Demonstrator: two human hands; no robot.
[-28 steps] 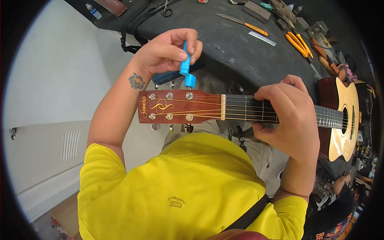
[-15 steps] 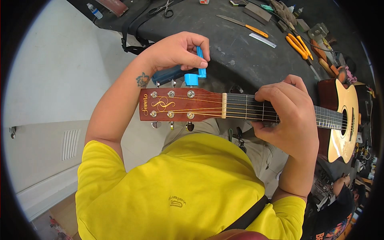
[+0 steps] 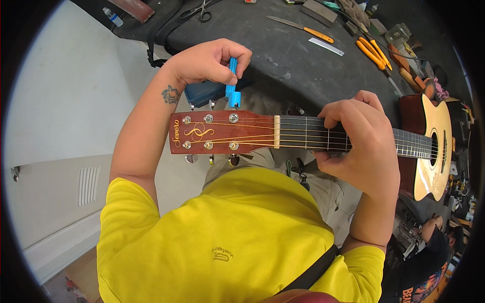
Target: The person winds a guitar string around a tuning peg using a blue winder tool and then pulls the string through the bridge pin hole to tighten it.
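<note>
An acoustic guitar lies across in front of me, its reddish-brown headstock (image 3: 222, 132) at the left and its pale body (image 3: 427, 174) at the far right. My left hand (image 3: 214, 63) pinches the handle of a blue string winder (image 3: 234, 96). The winder's head sits over the tuning peg on the headstock's far side closest to the nut (image 3: 277, 132). My right hand (image 3: 364, 139) wraps around the neck, fingers over the far edge of the fretboard (image 3: 313, 132) and thumb at the near edge. Strings run from the tuning posts along the neck.
On the dark workbench (image 3: 242, 30) lie scissors (image 3: 202, 12), an orange-handled knife (image 3: 318, 34), a metal ruler (image 3: 326, 47) and orange-handled pliers (image 3: 373, 53). A small bottle (image 3: 113, 17) stands at the far left. Another person's arm (image 3: 429, 230) shows at the lower right.
The winder's crank has turned about the peg, its handle swinging with my left hand. The guitar has shifted slightly left in view; my right hand keeps its hold on the neck.
</note>
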